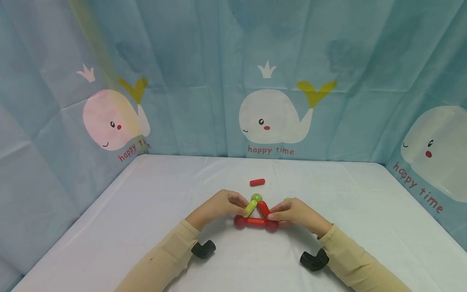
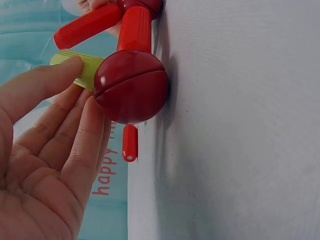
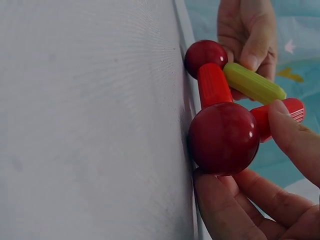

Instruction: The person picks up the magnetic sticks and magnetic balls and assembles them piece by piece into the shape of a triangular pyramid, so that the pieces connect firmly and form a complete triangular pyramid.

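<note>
two hands work on a little triangle made of sticks and balls in the middle of the white tabletop [image 1: 146, 211]; the bottom red stick [image 1: 255, 221] lies flat, with a dark red ball at each end: the left red ball [image 1: 238, 221] and the right red ball [image 1: 272, 225]; a green stick [image 1: 250, 208] leans up from the left red ball, and a slanted red stick [image 1: 264, 209] leans up from the right red ball; the two leaning sticks come together under a green ball [image 1: 256, 198] at the top.

the left hand [image 1: 222, 206] pinches the green stick between thumb and fingers [image 2: 60, 75], so it is grasping that stick; in the left wrist view the fingertips sit right beside the left red ball; the right hand [image 1: 295, 213] pinches the slanted red stick near its low end, thumb on the stick and fingers [image 3: 225, 200] curled under the right red ball, touching it; a bit of green peeks out behind the right hand, too small to tell what it is.

a loose red stick [image 1: 257, 182] lies alone on the tabletop, a little farther back than the triangle; a blue curtain with white whales [image 1: 271, 117] hangs all around; both arms wear tan sleeves [image 1: 164, 255], with a black thing [image 1: 203, 249] under each wrist.
</note>
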`<state>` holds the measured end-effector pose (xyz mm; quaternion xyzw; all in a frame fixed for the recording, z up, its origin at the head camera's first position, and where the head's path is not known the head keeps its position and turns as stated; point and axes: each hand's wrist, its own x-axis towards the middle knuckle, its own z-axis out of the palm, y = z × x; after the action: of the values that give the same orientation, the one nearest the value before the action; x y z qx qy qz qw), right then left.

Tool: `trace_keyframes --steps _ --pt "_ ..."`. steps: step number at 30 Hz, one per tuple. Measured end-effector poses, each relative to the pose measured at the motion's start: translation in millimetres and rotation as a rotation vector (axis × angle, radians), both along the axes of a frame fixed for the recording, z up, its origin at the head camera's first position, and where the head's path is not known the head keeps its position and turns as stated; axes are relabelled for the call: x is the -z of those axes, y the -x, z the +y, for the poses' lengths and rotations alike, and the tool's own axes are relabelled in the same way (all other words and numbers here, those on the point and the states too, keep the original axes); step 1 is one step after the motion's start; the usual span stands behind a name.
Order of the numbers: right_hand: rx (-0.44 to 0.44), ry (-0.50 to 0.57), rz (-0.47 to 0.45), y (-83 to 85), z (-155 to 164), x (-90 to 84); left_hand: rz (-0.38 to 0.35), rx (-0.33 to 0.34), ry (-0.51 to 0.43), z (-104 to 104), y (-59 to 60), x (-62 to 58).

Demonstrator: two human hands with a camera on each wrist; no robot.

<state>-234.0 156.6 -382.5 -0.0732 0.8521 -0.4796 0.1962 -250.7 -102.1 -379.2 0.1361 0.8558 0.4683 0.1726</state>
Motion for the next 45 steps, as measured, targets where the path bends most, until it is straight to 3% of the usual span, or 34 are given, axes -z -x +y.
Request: trace_keyframes --steps 12,22,31,39,45 --pt "-0.039 -0.108 0.019 1.2 3.5 -5.2 -0.007 0.031 0.022 -8.8 3.0 -2.7" --pt "-0.023 -0.136 0.036 0.2 2.3 -5.3 -0.107 0.087 0.033 -18.7 6.6 -0.9" --pt "-0.047 -0.138 0.059 3.2 0.8 -4.1 -0.096 -0.074 0.042 -23.8 22.0 6.0" --pt "-0.155 -0.171 0.107 17.7 -5.0 -8.4 -0.099 -0.060 0.053 -16.8 35.3 9.2" --pt "-0.139 -0.202 0.126 25.4 -10.4 -14.0 -0.075 -0.079 0.069 -18.0 36.8 5.4"
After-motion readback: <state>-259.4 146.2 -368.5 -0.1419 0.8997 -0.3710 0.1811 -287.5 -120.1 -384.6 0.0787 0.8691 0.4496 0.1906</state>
